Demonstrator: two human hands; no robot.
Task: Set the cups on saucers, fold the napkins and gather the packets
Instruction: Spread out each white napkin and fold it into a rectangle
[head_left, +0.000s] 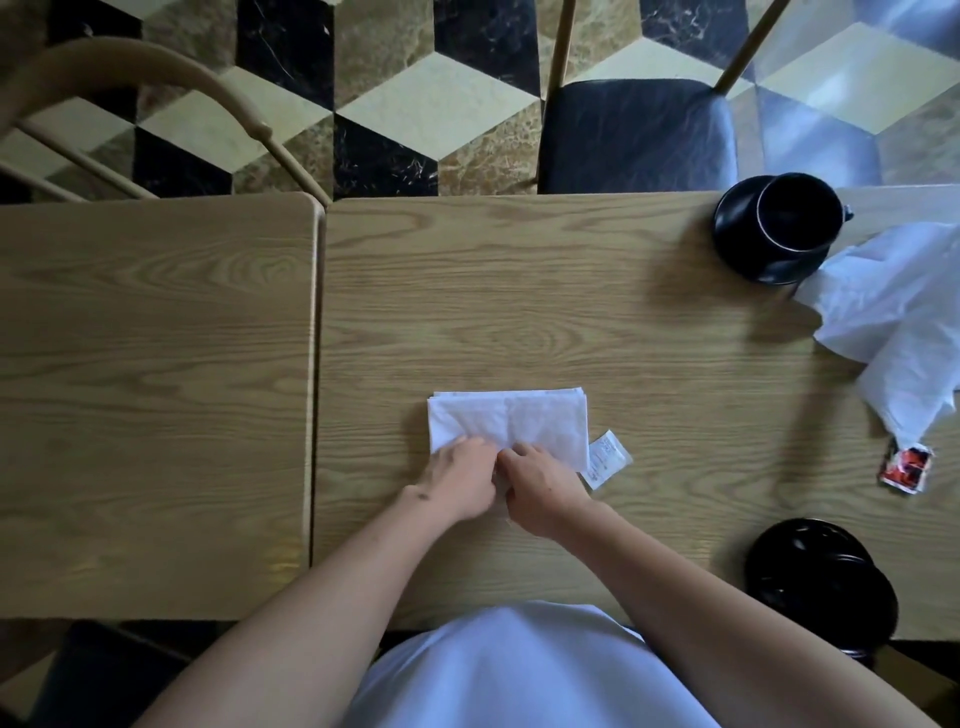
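Folded white napkin (508, 428) lies flat at mid-desk, long axis left–right, directly ahead of both hands. Left hand (457, 480) and right hand (540, 491) meet side by side at the napkin's near edge, fingers curled and pinching it near its middle; the far edge lies away from the person. Judgement: next fold runs near edge to far edge, both hands equally placed. White packet (605, 464) touches the napkin's right near corner, closest to the right hand. Crumpled napkin (898, 322) lies far right, red packet (906, 467) just below it. Black cup (797, 213) sits on a saucer (748, 260) at the far right; second black saucer (821, 582) near right desk (519, 312) edge.
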